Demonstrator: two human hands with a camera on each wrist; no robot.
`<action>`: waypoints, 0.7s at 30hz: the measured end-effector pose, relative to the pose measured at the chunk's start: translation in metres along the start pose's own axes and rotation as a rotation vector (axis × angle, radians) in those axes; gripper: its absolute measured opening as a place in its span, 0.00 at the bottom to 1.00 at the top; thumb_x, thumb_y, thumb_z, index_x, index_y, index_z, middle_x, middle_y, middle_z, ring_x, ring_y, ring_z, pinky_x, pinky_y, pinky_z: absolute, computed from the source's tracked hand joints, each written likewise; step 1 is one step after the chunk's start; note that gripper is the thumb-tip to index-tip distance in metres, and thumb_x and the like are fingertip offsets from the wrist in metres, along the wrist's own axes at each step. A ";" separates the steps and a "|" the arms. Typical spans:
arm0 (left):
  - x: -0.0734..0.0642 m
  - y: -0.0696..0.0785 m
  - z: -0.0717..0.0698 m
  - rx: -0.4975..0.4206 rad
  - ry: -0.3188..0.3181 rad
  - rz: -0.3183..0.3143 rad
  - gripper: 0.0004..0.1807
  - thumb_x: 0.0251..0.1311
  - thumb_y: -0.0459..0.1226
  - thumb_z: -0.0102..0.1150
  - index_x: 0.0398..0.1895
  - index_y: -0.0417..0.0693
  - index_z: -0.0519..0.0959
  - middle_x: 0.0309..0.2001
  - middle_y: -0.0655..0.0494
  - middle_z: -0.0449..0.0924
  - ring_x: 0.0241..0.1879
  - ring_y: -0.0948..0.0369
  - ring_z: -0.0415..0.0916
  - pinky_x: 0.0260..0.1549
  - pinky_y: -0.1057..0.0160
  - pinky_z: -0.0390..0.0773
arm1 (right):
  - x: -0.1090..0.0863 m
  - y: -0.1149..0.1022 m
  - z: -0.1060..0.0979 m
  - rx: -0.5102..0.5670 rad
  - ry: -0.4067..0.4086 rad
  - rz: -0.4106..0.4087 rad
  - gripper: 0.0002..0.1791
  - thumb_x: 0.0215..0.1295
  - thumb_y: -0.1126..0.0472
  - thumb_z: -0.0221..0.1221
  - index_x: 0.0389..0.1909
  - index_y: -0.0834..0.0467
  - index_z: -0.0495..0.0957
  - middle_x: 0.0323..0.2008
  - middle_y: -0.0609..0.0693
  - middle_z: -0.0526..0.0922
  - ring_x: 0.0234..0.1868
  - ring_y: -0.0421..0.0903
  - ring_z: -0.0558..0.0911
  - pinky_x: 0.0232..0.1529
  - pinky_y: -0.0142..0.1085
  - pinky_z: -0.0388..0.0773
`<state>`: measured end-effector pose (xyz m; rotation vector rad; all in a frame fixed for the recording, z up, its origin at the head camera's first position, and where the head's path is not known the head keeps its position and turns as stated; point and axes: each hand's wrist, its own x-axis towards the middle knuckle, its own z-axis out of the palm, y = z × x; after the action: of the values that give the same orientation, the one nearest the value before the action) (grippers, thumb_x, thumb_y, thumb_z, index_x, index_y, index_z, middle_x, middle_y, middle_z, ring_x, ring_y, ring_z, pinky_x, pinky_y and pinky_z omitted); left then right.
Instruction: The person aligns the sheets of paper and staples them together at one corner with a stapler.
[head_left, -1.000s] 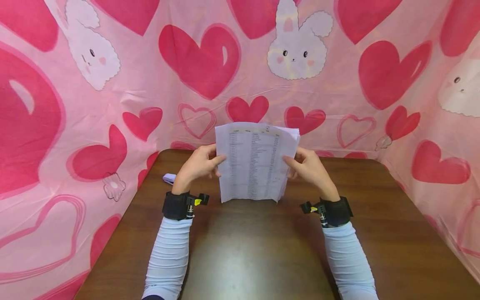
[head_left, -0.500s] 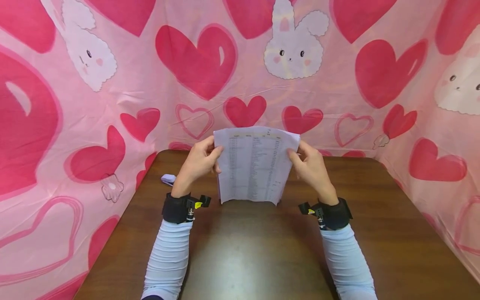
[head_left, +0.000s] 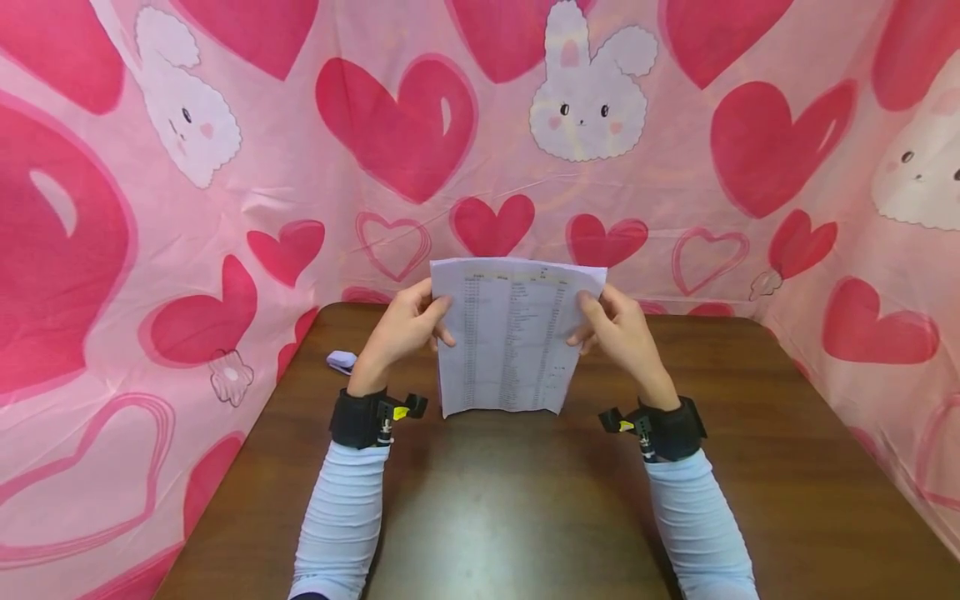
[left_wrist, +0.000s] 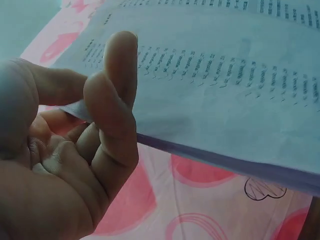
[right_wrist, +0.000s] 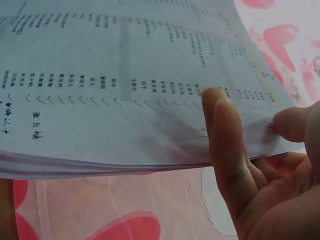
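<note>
A stack of printed paper sheets stands upright above the table in the head view, its face covered with columns of small text. My left hand grips its left edge, thumb on the front face. On the opposite edge my right hand holds the stack the same way. In the left wrist view, curled fingers lie over the front of the top sheet. The right wrist view shows handwritten check marks on the page and several layered sheet edges along the side.
A small lavender object, stapler-like in shape, lies on the brown wooden table by the left wrist. Behind the table hangs a pink cloth with hearts and rabbits. Black camera straps circle both wrists.
The sheets, fanned out at the top right a second ago, now line up more evenly. Both hands have shifted slightly up the edges, and fingertips now show lower on the front face.
</note>
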<state>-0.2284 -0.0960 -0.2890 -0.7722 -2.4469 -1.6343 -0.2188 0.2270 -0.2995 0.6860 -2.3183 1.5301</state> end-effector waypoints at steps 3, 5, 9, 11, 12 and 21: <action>-0.001 -0.001 0.000 -0.024 0.000 0.019 0.19 0.72 0.36 0.50 0.63 0.44 0.70 0.49 0.39 0.80 0.22 0.52 0.84 0.18 0.66 0.77 | -0.001 0.000 0.002 0.013 -0.003 0.011 0.20 0.74 0.58 0.52 0.63 0.56 0.71 0.47 0.62 0.82 0.24 0.57 0.84 0.24 0.39 0.82; 0.000 -0.003 0.001 -0.037 -0.008 0.030 0.19 0.72 0.37 0.49 0.64 0.43 0.69 0.51 0.38 0.79 0.22 0.54 0.84 0.18 0.65 0.77 | -0.001 0.000 0.002 0.011 -0.008 0.024 0.18 0.74 0.58 0.51 0.62 0.57 0.72 0.44 0.63 0.83 0.23 0.60 0.83 0.23 0.40 0.82; 0.003 -0.008 0.002 -0.053 -0.025 0.032 0.19 0.73 0.36 0.48 0.64 0.42 0.69 0.53 0.36 0.79 0.22 0.53 0.85 0.18 0.64 0.77 | -0.001 0.009 0.001 0.008 0.000 0.028 0.18 0.74 0.56 0.51 0.60 0.56 0.73 0.35 0.63 0.81 0.19 0.59 0.79 0.18 0.38 0.78; 0.005 -0.011 0.003 -0.062 -0.032 0.019 0.19 0.73 0.36 0.48 0.64 0.41 0.69 0.51 0.35 0.80 0.22 0.52 0.84 0.17 0.65 0.77 | -0.001 0.011 0.000 0.023 0.001 0.036 0.18 0.74 0.56 0.52 0.61 0.56 0.73 0.34 0.64 0.80 0.17 0.57 0.77 0.16 0.36 0.75; 0.005 -0.012 0.003 -0.070 -0.031 0.010 0.19 0.73 0.36 0.48 0.64 0.41 0.70 0.51 0.35 0.80 0.22 0.51 0.84 0.17 0.66 0.76 | -0.001 0.012 0.000 0.033 0.001 0.044 0.18 0.74 0.56 0.52 0.61 0.56 0.73 0.34 0.64 0.80 0.16 0.55 0.77 0.16 0.35 0.74; -0.003 -0.011 -0.010 -0.255 -0.047 -0.045 0.18 0.72 0.39 0.52 0.59 0.40 0.74 0.41 0.46 0.83 0.14 0.56 0.78 0.13 0.65 0.71 | 0.001 0.010 -0.006 0.254 -0.024 0.073 0.19 0.72 0.58 0.54 0.58 0.63 0.75 0.35 0.48 0.85 0.11 0.49 0.71 0.12 0.29 0.62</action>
<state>-0.2325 -0.1089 -0.2955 -0.7992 -2.3291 -1.9949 -0.2246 0.2351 -0.3044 0.6888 -2.2088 1.8810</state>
